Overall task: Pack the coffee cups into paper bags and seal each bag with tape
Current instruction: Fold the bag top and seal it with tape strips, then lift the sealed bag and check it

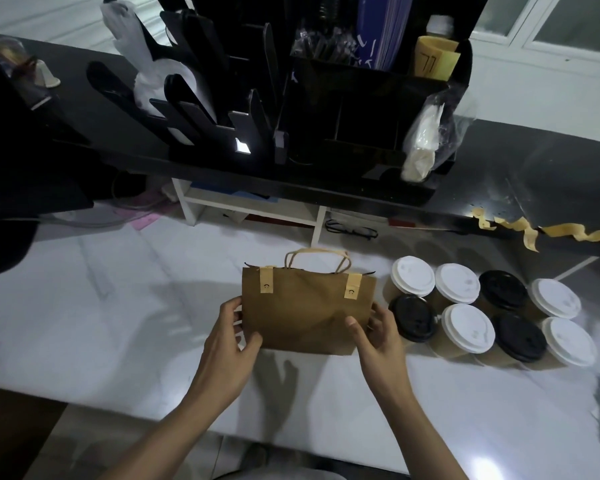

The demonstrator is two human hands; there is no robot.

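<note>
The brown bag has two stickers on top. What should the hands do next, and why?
Probably set the paper bag aside: two tape strips already seal its top, the left hand and right hand grip its sides, and eight lidded cups wait on its right.

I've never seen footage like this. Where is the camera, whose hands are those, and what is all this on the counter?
There is no machine here. A person wears one camera on the head, looking forward and down, so the single picture shows their own arms. The left hand and right hand grip an upright brown paper bag by its sides. Two tape strips fold over the bag's top edge. On the white counter to its right stand eight lidded coffee cups, five with white lids and three with black. Further back, more tape pieces hang from a black shelf.
</note>
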